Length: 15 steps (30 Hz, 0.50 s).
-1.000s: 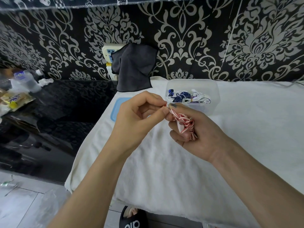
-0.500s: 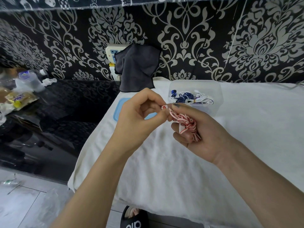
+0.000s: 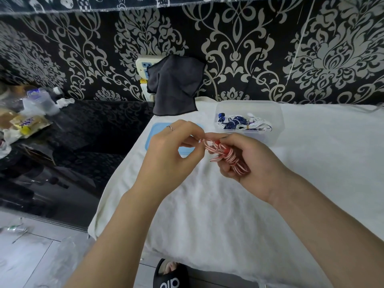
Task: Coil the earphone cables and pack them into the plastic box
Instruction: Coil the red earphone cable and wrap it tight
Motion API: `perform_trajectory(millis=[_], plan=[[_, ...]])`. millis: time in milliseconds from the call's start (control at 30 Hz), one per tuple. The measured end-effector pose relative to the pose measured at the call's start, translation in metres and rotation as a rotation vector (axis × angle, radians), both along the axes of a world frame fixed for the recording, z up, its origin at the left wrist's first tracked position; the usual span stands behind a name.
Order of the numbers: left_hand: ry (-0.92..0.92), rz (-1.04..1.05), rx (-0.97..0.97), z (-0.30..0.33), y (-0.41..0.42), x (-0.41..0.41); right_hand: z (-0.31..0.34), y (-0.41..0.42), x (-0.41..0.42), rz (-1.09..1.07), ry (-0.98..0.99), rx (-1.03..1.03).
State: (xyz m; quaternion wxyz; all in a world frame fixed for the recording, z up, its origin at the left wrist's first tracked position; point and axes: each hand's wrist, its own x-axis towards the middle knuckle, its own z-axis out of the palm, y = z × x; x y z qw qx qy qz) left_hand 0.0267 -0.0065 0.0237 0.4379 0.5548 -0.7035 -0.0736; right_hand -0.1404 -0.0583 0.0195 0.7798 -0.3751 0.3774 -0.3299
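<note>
- Right hand (image 3: pixel 249 163) grips a red-and-white earphone cable (image 3: pixel 230 157), coiled into a bundle across its curled fingers, just in front of the plastic box (image 3: pixel 276 121).
- Left hand (image 3: pixel 172 154), wearing a thin ring (image 3: pixel 170 127), pinches the loose end of that cable between thumb and fingertips, touching the right hand's thumb tip.
- Whether the pinched end is a plug or an earbud is hard to tell; fingers cover it.
- Plastic box is clear and lidless, on the white cloth (image 3: pixel 207 204); blue and white coiled earphones (image 3: pixel 243 123) lie inside.
- Left of the box: a blue lid (image 3: pixel 155 132) flat on the cloth, partly hidden by the left hand.
- Behind and left of the box: a dark grey cloth (image 3: pixel 174 86) hanging against the patterned wall.
</note>
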Motion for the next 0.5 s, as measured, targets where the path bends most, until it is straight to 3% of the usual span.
perform_trajectory(millis=[200, 500], plan=[[-0.025, 0.007, 0.010, -0.006, -0.002, 0.003, -0.008, 0.000, 0.002, -0.075, 0.227, -0.209], [0.031, 0.004, 0.253, -0.020, -0.006, 0.003, -0.016, -0.003, -0.002, -0.224, 0.427, -0.374]])
